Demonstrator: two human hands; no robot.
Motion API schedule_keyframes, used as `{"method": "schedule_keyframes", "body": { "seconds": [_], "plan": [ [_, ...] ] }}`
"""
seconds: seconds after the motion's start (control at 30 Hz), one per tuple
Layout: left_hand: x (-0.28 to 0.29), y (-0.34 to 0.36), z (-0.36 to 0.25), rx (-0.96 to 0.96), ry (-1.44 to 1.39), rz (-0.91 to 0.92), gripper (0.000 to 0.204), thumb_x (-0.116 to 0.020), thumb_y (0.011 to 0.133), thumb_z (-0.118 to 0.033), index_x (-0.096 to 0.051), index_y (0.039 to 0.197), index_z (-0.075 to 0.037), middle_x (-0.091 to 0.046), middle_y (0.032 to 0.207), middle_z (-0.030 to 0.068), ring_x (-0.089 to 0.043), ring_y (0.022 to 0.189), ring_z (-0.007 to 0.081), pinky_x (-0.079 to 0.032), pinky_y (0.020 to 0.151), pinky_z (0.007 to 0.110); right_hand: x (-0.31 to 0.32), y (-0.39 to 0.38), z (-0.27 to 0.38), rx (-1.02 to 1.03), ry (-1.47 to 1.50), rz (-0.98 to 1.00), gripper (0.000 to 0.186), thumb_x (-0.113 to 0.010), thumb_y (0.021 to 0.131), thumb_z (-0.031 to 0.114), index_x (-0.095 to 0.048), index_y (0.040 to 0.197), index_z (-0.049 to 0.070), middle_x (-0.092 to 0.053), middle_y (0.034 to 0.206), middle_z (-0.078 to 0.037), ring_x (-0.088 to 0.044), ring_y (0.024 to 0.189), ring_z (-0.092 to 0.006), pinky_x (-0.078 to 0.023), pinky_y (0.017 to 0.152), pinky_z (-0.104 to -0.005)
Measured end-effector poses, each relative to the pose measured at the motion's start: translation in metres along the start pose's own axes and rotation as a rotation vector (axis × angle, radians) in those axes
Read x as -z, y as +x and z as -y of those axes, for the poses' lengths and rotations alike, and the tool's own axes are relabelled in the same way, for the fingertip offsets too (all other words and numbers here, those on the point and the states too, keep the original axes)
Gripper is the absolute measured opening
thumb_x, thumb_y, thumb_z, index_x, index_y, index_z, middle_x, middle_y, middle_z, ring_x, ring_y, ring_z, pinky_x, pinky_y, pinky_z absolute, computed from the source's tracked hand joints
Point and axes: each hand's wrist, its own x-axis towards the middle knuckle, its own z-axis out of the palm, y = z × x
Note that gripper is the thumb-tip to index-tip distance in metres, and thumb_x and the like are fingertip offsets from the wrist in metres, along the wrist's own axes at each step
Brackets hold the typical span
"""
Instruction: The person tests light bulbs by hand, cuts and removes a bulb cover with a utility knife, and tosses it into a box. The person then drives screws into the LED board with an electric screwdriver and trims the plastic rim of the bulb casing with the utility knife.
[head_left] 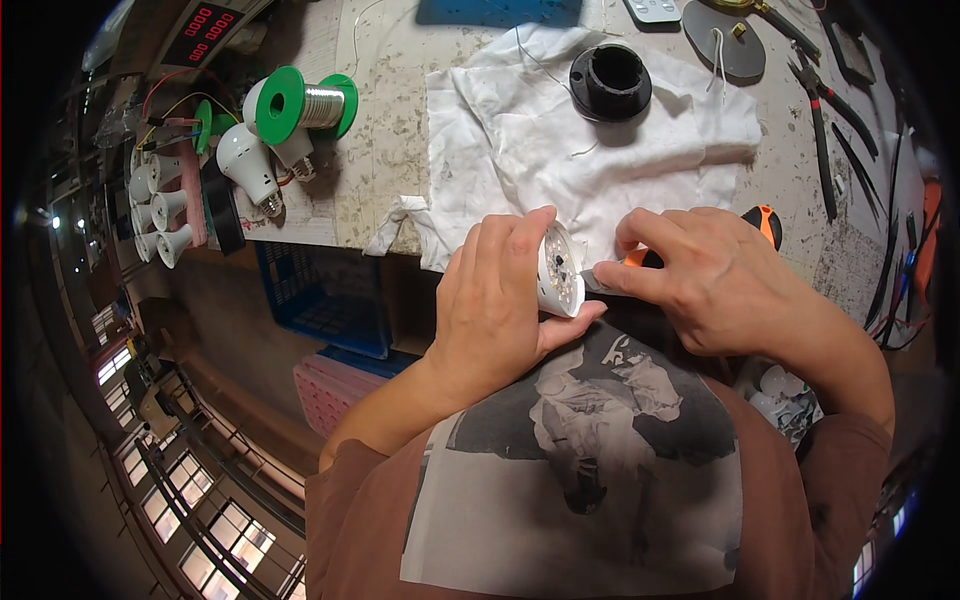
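Observation:
My left hand (490, 290) wraps round an open LED bulb body (560, 285), a white cup with its round board of small LEDs facing right. From the other side my right hand (710, 265) grips a hand tool with an orange-and-black handle (765, 226). The tool's thin metal tip meets the rim of the bulb body, or comes very close to it. Most of the handle is hidden in my palm, so its exact kind does not show. Under and beyond both hands spreads a crumpled white cloth (490, 130), with a black ring-shaped fixture (610, 85) standing on it.
Left on the bench, a green solder spool (283, 105) stands by white bulbs (243, 160) and a red-digit meter (200, 32). Pliers (822, 130) and a grey disc (725, 42) lie at right. Below the bench edge are a blue crate (325, 320) and a pink crate (335, 392).

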Motion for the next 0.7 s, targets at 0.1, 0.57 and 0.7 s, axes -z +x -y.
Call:
{"method": "schedule_keyframes", "body": {
  "seconds": [0.1, 0.57, 0.7],
  "plan": [
    [-0.001, 0.000, 0.001, 0.003, -0.001, 0.001, 0.088, -0.089, 0.068, -0.043, -0.048, 0.134, -0.001, -0.056, 0.103, 0.0162, -0.060, 0.088, 0.0343, -0.052, 0.070, 0.041, 0.000, -0.001, 0.000, 0.004, 0.021, -0.013, 0.039, -0.070, 0.074, 0.006, -0.069, 0.112, 0.014, -0.057, 0.100, -0.005, -0.063, 0.082, -0.0249, -0.050, 0.071, -0.0379],
    [-0.001, 0.001, 0.001, 0.007, 0.007, -0.006, 0.084, -0.089, 0.069, -0.040, -0.049, 0.133, -0.002, -0.054, 0.101, 0.0156, -0.059, 0.086, 0.0337, -0.051, 0.068, 0.041, -0.025, -0.004, 0.023, -0.084, -0.166, -0.153, 0.037, -0.068, 0.076, 0.017, -0.066, 0.112, 0.008, -0.055, 0.095, -0.009, -0.058, 0.076, -0.0245, -0.046, 0.063, -0.0372],
    [0.000, 0.002, 0.000, 0.018, 0.012, -0.002, 0.083, -0.089, 0.069, -0.038, -0.048, 0.132, -0.001, -0.054, 0.102, 0.0156, -0.059, 0.087, 0.0339, -0.051, 0.068, 0.041, -0.035, -0.006, 0.027, -0.103, -0.218, -0.223, 0.039, -0.067, 0.077, 0.018, -0.065, 0.114, 0.007, -0.054, 0.094, -0.008, -0.056, 0.074, -0.0235, -0.043, 0.060, -0.0358]
  ]
}}
